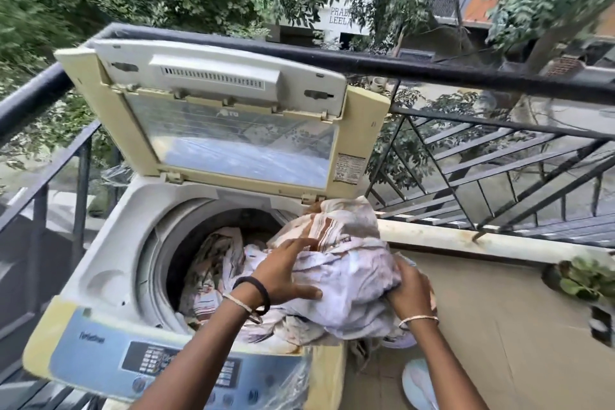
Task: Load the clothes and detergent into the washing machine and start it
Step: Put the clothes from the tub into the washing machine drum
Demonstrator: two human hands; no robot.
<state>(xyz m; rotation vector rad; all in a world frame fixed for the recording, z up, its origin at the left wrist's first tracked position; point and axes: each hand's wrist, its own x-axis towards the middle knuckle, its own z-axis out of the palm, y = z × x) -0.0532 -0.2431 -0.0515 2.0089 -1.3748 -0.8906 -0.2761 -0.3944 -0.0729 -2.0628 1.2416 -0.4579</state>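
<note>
A top-loading washing machine (109,243) stands on a balcony with its lid (233,130) raised. Patterned clothes (213,260) lie inside the drum. A big bundle of pale, striped cloth (346,263) sits over the drum's right rim. My left hand (286,273) lies on the bundle's left side, fingers spread and straight. My right hand (411,286) grips the bundle's right side, fingers curled into the fabric. No detergent is in view.
The blue control panel (166,363) faces me at the machine's front. A black railing (466,76) runs behind the machine and to the right. A potted plant (585,280) sits at the right edge. A pale basin (419,386) is on the floor.
</note>
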